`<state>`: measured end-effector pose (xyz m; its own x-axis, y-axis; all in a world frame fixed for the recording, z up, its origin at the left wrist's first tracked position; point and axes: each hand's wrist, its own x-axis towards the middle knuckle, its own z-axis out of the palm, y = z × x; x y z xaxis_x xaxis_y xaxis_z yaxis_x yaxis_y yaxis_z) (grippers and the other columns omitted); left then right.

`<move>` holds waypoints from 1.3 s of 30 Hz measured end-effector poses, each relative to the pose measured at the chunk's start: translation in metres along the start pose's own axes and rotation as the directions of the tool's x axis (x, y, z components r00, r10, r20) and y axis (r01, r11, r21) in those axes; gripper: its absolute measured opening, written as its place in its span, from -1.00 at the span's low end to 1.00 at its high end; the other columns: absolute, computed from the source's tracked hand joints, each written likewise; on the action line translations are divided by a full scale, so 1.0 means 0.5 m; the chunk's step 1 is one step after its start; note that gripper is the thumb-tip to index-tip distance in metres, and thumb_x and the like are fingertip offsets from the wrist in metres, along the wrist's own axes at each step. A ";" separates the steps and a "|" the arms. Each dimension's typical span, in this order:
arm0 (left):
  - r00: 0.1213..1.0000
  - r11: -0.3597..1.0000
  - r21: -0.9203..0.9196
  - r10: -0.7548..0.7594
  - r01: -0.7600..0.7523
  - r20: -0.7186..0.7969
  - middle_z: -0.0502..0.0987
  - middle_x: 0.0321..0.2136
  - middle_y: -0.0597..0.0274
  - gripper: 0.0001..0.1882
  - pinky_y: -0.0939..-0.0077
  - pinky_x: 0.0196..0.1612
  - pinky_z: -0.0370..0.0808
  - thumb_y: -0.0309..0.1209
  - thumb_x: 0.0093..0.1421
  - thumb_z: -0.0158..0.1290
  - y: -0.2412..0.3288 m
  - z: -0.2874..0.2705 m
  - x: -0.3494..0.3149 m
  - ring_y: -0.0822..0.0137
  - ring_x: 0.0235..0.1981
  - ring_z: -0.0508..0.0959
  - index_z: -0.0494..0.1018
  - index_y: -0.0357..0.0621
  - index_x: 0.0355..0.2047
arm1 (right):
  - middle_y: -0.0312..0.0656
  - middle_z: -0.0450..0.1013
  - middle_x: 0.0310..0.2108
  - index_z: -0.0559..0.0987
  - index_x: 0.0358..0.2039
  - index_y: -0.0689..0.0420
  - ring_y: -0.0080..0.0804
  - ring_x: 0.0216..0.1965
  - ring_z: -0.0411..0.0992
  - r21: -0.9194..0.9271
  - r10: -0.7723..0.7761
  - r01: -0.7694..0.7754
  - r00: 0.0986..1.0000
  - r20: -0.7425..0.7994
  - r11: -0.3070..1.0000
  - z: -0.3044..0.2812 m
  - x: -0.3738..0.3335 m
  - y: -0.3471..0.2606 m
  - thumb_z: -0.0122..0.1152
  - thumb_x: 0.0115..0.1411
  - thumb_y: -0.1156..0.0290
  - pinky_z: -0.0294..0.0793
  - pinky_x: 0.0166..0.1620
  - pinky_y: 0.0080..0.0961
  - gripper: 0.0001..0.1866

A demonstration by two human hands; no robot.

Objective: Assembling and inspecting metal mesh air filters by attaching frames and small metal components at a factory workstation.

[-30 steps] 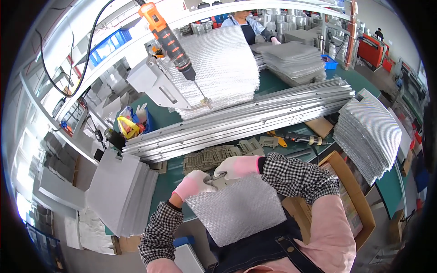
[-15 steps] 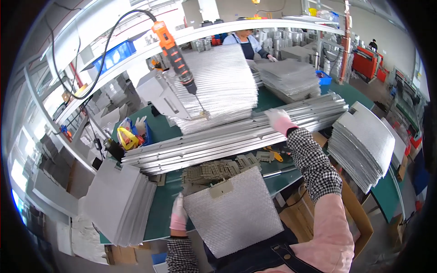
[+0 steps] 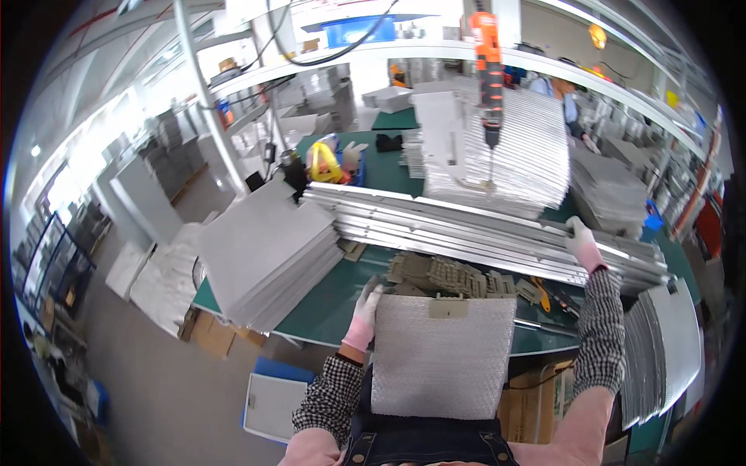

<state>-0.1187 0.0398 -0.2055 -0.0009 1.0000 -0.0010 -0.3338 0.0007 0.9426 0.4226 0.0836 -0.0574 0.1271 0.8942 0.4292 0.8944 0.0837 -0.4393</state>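
Observation:
A silvery, mesh-textured rectangular panel (image 3: 443,357) rests against my lap at the bench's near edge. A beige plastic clip (image 3: 448,308) sits at the middle of its top edge. My left hand (image 3: 364,317), in a white and pink glove, grips the panel's upper left edge; some of its fingers are hidden. My right hand (image 3: 583,245), gloved alike, reaches to the right part of a bundle of long aluminium rails (image 3: 466,237), its fingers closed over a rail at the far side. Between panel and rails lies a pile of beige plastic clips (image 3: 443,276).
An orange electric screwdriver (image 3: 488,70) hangs over the rails. Stacked panels stand at the left (image 3: 268,248), right (image 3: 660,349) and back (image 3: 521,147). A yellow-handled tool (image 3: 542,295) and a metal rod (image 3: 546,328) lie on the green bench (image 3: 311,307). Another person (image 3: 571,105) is behind.
My view has swung left, so the bench things appear farther right. The panel now looks squarer to me. My left hand stays at its edge; my right hand remains at the rails.

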 end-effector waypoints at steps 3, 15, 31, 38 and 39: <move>0.999 0.999 -0.004 -0.052 0.052 0.004 0.52 -0.07 0.16 -0.48 0.55 0.04 0.36 -0.18 0.29 0.10 0.015 -0.025 -0.017 0.40 -0.06 0.47 0.43 -0.37 0.08 | -0.01 0.43 -0.41 0.37 -0.22 0.17 -0.24 -0.39 0.39 0.087 -0.042 0.045 0.998 -0.036 0.995 0.003 -0.004 -0.021 0.20 0.09 0.61 0.44 -0.19 -0.43 -0.74; 0.991 0.982 0.157 0.117 -0.105 -0.065 0.56 -0.44 0.41 -0.73 0.72 -0.36 0.37 -0.34 0.26 0.16 0.189 0.083 -0.193 0.64 -0.44 0.43 0.60 -0.38 -0.23 | -0.28 0.40 -0.40 0.54 -0.30 0.07 -0.38 -0.32 0.44 0.224 -0.557 0.519 0.676 0.482 0.825 0.043 -0.184 -0.545 0.25 0.21 0.25 0.47 -0.22 -0.41 -0.82; 0.992 0.990 -0.061 0.123 -0.124 -0.018 0.61 -0.24 0.28 -0.65 0.66 -0.12 0.47 -0.53 0.16 0.22 0.184 0.077 -0.233 0.51 -0.24 0.55 0.52 -0.36 -0.04 | -0.05 0.38 -0.27 0.52 -0.22 0.25 -0.11 -0.26 0.44 0.456 -0.596 0.410 0.342 0.726 0.790 0.105 -0.196 -0.639 0.17 0.27 0.22 0.40 -0.18 -0.23 -0.70; 0.986 0.999 -0.044 -0.002 0.010 0.168 0.56 -0.11 0.21 -0.45 0.59 -0.02 0.42 -0.45 0.08 0.29 0.209 0.069 -0.233 0.45 -0.11 0.51 0.42 -0.38 0.07 | -0.05 0.38 -0.35 0.48 -0.20 0.25 -0.10 -0.34 0.46 0.475 -0.546 0.269 0.401 0.736 0.838 0.102 -0.233 -0.665 0.10 0.32 0.14 0.41 -0.27 -0.19 -0.63; 0.989 0.999 -0.030 -0.013 0.018 0.146 0.57 -0.13 0.22 -0.49 0.61 -0.04 0.42 -0.45 0.11 0.26 0.214 0.072 -0.238 0.47 -0.14 0.51 0.44 -0.40 0.06 | -0.05 0.38 -0.35 0.48 -0.20 0.25 -0.10 -0.34 0.46 0.475 -0.545 0.266 0.403 0.735 0.839 0.108 -0.240 -0.666 0.10 0.32 0.14 0.41 -0.27 -0.19 -0.63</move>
<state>-0.1206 -0.0791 -0.0924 0.1412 0.9894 0.0355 -0.3620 0.0182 0.9320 0.0865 -0.0278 -0.0051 -0.7510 0.6385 -0.1680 0.5804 0.5172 -0.6290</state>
